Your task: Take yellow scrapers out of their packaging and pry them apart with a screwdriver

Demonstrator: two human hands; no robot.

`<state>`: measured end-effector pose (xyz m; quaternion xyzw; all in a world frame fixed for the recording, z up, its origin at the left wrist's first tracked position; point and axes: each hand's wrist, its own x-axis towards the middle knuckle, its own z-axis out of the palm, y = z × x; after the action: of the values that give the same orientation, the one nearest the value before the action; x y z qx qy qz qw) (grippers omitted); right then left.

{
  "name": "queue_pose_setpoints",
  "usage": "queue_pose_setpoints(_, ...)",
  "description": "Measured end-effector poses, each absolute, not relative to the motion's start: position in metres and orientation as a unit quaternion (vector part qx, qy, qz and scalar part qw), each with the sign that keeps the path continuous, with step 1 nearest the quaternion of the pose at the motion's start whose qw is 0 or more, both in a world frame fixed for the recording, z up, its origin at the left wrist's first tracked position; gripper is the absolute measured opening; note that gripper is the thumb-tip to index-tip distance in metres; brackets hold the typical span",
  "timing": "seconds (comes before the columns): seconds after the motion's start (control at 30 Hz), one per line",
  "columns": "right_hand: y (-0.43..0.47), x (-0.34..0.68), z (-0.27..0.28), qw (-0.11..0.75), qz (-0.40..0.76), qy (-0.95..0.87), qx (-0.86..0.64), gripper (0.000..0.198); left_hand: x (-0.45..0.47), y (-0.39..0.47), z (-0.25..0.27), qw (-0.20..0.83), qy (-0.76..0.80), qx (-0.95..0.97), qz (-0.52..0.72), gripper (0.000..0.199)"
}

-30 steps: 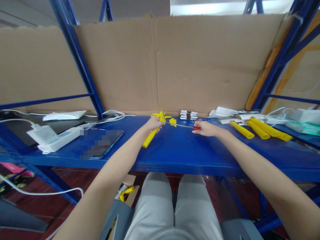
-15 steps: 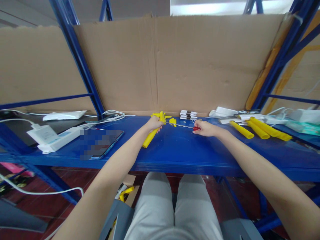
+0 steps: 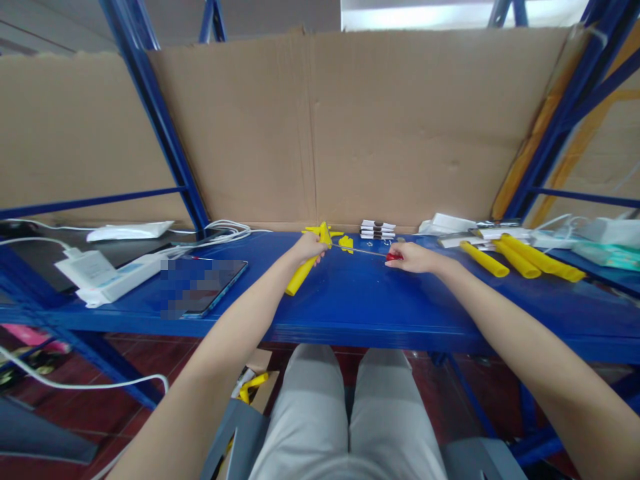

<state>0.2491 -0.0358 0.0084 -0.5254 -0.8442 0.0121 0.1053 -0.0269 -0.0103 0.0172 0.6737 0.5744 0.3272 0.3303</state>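
Holding almost unchanged, the right hand (image 3: 413,257) grasps the screwdriver (image 3: 393,257), the left hand (image 3: 309,248) the yellow handle (image 3: 301,276); alignment seems kept.

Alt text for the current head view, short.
A person's left hand grips a yellow tubular piece while the right hand holds a red-handled tool, its thin metal shaft pointing toward that piece. On the blue work surface, yellow tubes lie right, a flat-screened device left.
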Motion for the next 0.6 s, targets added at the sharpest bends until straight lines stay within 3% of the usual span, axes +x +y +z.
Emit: queue_pose_setpoints(0.6, -0.0373, 0.2516, 0.0128, 0.099, 0.022, -0.843, -0.529, 0.014, -0.0263, -0.0109, 0.0175, 0.320, 0.578, 0.681, 0.317, 0.026)
